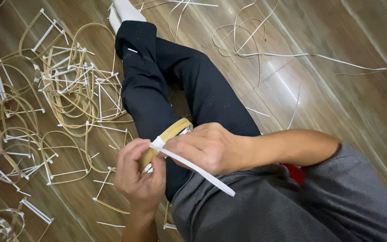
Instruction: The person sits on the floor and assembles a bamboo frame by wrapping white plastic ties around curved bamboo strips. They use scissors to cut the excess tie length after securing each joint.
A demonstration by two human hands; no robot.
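At the lower centre of the frame the person is working over a black-trousered leg, and both hands are closing on one small piece. The left hand, coming up from the lower edge, is curling its fingers around the lower end of a tan cane strip, a flat bent band that is arching from the left fist up to the right knuckles. The right hand, entering from the right of the frame, is pinching a flat white binding strip against the cane; its fingers are folded tight, so neither hand is showing an open palm. The white strip is wrapping the cane at a small white knot just beside the left thumb, and its free tail is running down and to the right, ending over the grey shirt. Judging by the way it is holding its curve without support, the cane is appearing light, springy and moderately stiff; it is likely to snap back if released, so grip is best taken close to the wrapped point. The white strip is looking thin, pliable and smooth, probably slippery, and is calling for a firm pinch near the knot rather than at the tail. On the wooden floor, bound cane loops are lying piled at the left of the frame, and loose white strands are trailing across the upper right.
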